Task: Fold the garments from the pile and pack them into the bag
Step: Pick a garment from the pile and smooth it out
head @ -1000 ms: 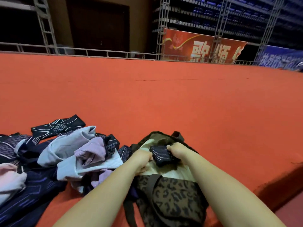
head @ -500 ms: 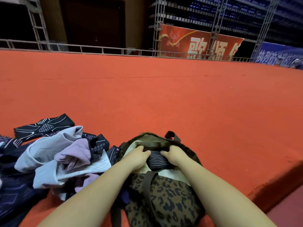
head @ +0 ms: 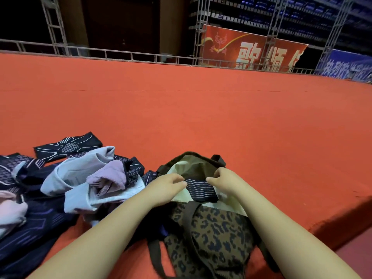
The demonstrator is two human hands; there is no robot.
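Packing step: left hand [head: 168, 185] and right hand [head: 222, 179] pinch the folded striped garment [head: 201, 191] at the leopard-print bag [head: 209, 236] mouth. Next: push it down, release, grab from pile [head: 66, 184].

one head-worn wide-angle view looks forward and down, close over the hands [head: 193, 184] and bag [head: 211, 234].

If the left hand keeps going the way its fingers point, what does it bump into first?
Probably the folded striped garment: the left hand points right, across the bag's mouth, fingertips already at the garment's edge. Beyond it is the right hand. Depth is hard to judge.
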